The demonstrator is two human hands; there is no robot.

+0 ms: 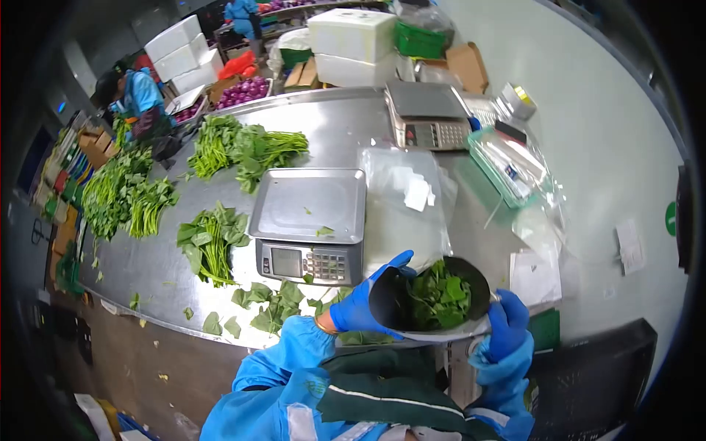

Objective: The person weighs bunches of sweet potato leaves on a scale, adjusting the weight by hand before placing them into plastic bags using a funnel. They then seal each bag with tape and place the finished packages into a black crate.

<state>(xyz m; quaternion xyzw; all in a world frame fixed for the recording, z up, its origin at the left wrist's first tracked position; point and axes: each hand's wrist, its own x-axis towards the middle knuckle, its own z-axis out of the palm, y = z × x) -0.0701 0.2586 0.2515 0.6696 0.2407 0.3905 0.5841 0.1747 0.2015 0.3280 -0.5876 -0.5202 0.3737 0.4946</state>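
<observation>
A black funnel-like holder [390, 303] sits in front of me with a bunch of green leafy vegetables [437, 295] standing inside it. My left hand [364, 300], in a blue glove, grips the holder's left rim. My right hand [507, 323], also gloved in blue, holds the holder's right lower edge. Both sleeves are blue. Just beyond my left hand stands a digital scale [309, 220] with one leaf on its steel pan.
Clear plastic bags [404, 198] lie right of the scale. Loose leaves [272, 305] and bunches of greens [209, 239] cover the steel table [331, 125]. A second scale [428, 114] stands farther back. Another person in blue [136, 99] works at the far left; foam boxes [351, 44] behind.
</observation>
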